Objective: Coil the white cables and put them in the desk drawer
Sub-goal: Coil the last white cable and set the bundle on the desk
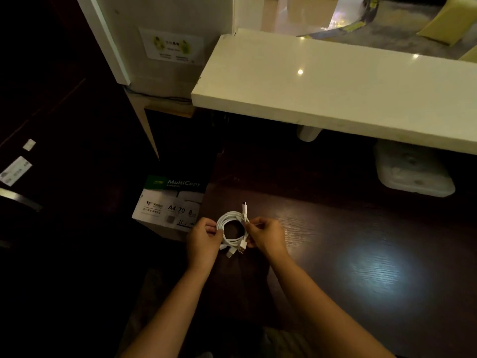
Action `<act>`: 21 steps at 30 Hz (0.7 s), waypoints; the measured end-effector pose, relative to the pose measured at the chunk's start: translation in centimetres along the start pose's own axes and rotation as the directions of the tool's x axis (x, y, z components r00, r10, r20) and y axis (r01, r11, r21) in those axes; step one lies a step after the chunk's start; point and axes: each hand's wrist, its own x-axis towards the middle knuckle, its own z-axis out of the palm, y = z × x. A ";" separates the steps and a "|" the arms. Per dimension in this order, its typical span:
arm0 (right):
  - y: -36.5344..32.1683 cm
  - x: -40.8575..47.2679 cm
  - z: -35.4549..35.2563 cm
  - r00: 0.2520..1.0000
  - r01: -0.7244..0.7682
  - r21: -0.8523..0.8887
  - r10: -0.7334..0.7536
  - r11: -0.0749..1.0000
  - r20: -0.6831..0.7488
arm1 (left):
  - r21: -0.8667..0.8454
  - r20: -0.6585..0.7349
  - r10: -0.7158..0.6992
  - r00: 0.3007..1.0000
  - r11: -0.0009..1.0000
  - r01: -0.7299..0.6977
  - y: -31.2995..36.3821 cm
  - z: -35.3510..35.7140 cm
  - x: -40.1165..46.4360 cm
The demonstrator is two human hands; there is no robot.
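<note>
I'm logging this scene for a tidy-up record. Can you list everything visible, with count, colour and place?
white cables: at least one coil, exact count unclear, white, held over the dark desk's left edge
dark desk: one, dark wood, lower right
paper box: one, white with green band, floor left of the desk
white counter: one, cream, upper right
wall sign: one, white and green, upper left panel
white container: one, white, under the counter
labels: two, white, far left
left hand: one, gripping the coil's left side
right hand: one, pinching the coil's right side
</note>
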 end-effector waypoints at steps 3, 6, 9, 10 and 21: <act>0.2 0.0 0.0 1.000 0.001 0.003 -0.001 1.000 0.000 | 0.028 0.020 0.021 1.000 0.999 -0.022 0.0 0.1 0.4; 0.6 0.1 0.1 1.000 0.016 -0.018 -0.016 1.000 -0.011 | -0.009 0.043 -0.009 0.999 1.000 0.010 -0.3 0.3 0.3; 0.7 0.1 0.3 0.999 0.044 -0.082 -0.046 0.996 -0.021 | -0.022 0.037 -0.024 0.999 0.999 0.025 -0.7 0.5 0.2; 0.7 0.1 0.3 0.998 0.049 -0.108 -0.052 0.993 -0.022 | -0.020 0.040 -0.025 0.999 0.999 0.026 -0.8 0.5 0.3; -0.4 -2.3 -2.6 0.970 0.221 -0.496 -0.242 0.840 0.023 | 0.349 0.093 0.168 0.981 0.918 -0.191 0.1 -1.9 -1.0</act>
